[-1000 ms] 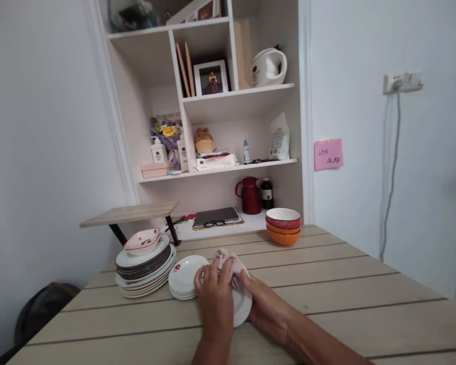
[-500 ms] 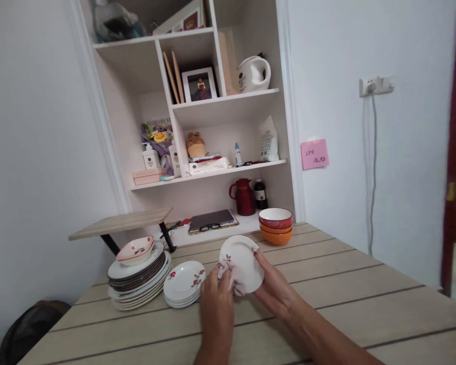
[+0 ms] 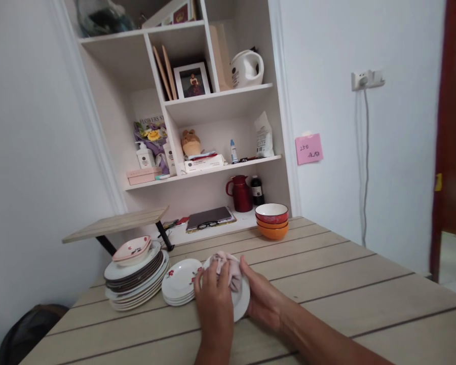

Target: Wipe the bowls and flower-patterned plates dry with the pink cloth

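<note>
My right hand grips a small white plate by its right edge, thumb at the rim and fingers underneath. A pale pink cloth is held in my left hand and pressed against the plate's face, covering much of it. Just left of my left hand stands a short stack of small white plates with red flowers. Farther left is a taller stack of larger plates, topped by pink-rimmed dishes.
Red and orange bowls are stacked at the table's far right. A small raised wooden shelf stands behind the tall plate stack. On the ledge behind the table are a dark red jug, a dark bottle and a laptop-like flat object.
The plate has come lower and a little left, tilting flatter. The cloth has moved up across its face with my left hand. The whole view has shifted slightly.
</note>
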`<state>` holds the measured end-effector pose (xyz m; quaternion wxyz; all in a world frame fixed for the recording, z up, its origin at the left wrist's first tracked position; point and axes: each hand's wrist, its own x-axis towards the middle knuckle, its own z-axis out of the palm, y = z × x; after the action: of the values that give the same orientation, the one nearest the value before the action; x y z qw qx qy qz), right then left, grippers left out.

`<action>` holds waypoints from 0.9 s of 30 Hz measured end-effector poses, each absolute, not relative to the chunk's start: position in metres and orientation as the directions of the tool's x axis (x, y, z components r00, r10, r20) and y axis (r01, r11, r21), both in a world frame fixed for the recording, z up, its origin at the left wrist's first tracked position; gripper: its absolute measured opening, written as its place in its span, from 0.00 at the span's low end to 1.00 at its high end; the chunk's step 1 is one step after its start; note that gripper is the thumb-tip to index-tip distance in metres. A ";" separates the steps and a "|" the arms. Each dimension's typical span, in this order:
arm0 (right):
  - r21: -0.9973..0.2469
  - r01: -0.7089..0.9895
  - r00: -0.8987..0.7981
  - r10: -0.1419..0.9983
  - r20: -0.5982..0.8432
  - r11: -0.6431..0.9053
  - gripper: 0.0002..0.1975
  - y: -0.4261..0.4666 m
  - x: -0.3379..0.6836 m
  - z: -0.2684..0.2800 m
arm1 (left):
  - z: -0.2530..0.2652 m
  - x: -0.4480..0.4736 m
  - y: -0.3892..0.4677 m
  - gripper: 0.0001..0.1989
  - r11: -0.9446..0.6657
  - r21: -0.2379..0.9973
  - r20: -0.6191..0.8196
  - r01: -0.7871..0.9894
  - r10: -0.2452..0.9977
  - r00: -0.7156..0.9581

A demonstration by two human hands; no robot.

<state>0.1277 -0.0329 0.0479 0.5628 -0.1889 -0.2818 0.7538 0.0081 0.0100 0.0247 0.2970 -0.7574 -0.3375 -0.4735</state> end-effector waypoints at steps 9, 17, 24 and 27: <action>-0.570 -0.821 -0.117 0.987 0.111 -0.033 0.28 -0.021 0.140 0.047 | 0.024 0.009 0.002 0.16 -0.504 -0.060 0.860 0.862 0.412 0.301; -0.608 -0.764 -0.243 0.969 -0.040 -0.216 0.32 -0.030 0.145 0.055 | 0.020 0.023 -0.010 0.16 -0.734 -0.218 0.881 0.644 0.137 0.454; -0.613 -0.762 -0.274 0.962 0.010 -0.210 0.29 -0.036 0.126 0.054 | 0.030 0.007 0.001 0.18 -0.499 -0.039 0.885 0.866 0.384 0.261; -0.603 -0.780 -0.221 0.975 0.020 -0.165 0.25 -0.035 0.124 0.053 | 0.033 0.002 0.002 0.16 -0.442 0.016 0.843 0.897 0.488 0.226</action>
<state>0.1239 -0.0350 0.0529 0.5941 -0.1914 -0.2544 0.7387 0.0023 0.0024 0.0329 0.2483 -0.7424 -0.4663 -0.4121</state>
